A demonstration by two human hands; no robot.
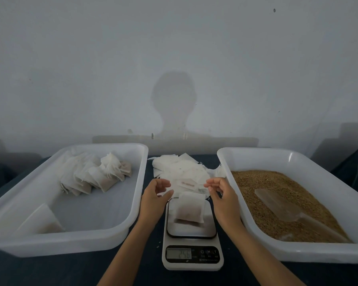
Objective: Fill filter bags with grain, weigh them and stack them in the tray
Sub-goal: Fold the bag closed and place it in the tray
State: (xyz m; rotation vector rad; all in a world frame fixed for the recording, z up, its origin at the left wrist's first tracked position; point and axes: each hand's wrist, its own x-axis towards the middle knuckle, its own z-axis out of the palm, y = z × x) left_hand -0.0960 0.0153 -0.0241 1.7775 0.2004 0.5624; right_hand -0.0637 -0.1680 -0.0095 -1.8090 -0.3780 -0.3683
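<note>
Grain [277, 195] fills the right tray [298, 254] round a clear scoop [285, 205], filled bags [95, 174] lie stacked in the left tray [50, 244], one filled bag [189, 207] rests on the scale [192, 244], and left hand [155, 195] and right hand [223, 195] hover beside it, fingers loose, holding nothing.

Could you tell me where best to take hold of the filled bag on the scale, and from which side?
Probably pinch the filled bag by its flat, empty upper margin, coming from above: the grain sits bulged in the lower part, so it would hang closed. Both hands hover open beside it.
</note>
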